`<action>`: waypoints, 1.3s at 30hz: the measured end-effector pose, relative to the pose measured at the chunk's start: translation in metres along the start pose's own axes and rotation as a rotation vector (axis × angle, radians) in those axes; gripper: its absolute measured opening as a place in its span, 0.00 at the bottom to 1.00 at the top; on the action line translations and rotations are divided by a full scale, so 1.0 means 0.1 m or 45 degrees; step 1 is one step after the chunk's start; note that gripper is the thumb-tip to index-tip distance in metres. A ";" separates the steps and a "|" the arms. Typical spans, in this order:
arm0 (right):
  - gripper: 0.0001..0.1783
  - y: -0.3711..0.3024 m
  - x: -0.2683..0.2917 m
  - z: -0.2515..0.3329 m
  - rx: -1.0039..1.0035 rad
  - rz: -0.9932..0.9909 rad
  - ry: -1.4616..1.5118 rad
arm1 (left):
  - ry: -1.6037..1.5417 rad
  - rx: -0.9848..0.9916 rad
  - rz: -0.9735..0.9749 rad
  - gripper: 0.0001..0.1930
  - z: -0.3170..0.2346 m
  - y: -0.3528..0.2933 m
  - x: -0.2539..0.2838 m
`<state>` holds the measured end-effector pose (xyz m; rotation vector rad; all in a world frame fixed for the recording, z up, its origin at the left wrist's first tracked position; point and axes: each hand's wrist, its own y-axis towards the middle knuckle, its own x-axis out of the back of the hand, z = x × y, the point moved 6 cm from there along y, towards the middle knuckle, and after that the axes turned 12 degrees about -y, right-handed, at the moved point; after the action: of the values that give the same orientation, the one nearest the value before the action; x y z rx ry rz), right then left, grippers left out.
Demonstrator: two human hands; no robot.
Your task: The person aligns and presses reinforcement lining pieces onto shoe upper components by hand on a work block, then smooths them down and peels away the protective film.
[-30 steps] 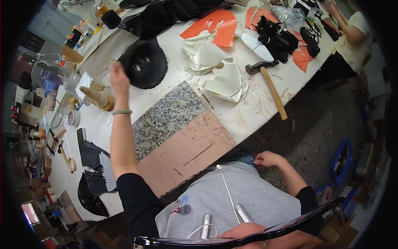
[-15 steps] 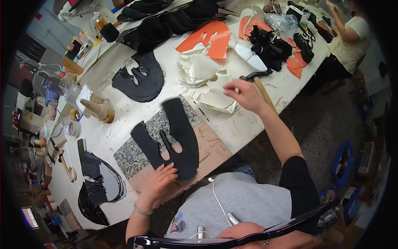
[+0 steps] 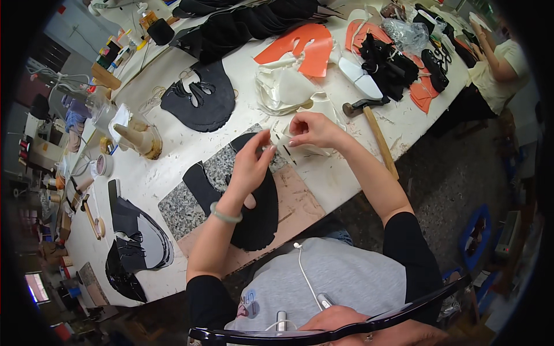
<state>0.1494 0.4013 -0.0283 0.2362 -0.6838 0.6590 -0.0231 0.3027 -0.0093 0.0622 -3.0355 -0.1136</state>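
A black cut-out upper piece (image 3: 262,210) with slots lies flat, with my left forearm and wrist crossing over it. My left hand (image 3: 249,164) is raised above its far end, fingers curved and thumb a little apart, with nothing visible between them. Facing it, my right hand (image 3: 314,130) has thumb and fingertips closed together over the white pieces (image 3: 322,104). What those fingertips hold, if anything, is too small to make out. Under the black piece are a speckled stone slab (image 3: 179,203) and a pinkish board (image 3: 300,199).
A hammer (image 3: 380,141) lies to the right of the white pieces. Another black upper piece (image 3: 216,106) and orange pieces (image 3: 317,55) lie farther back. A glue pot (image 3: 144,141) stands at left, near grey and black pieces (image 3: 144,236). Another person (image 3: 499,75) sits at far right.
My left hand has left the near edge of the black piece and moved up and away from me. My right hand has shifted left toward it. The black piece now lies flatter.
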 end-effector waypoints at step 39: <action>0.10 0.01 0.01 -0.10 0.060 0.181 0.273 | -0.289 0.256 0.146 0.14 0.35 0.52 -0.28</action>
<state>0.1540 0.4069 -0.0356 0.1584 -0.4821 0.8246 -0.0011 0.3579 -0.0425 -0.1174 -3.2563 0.2076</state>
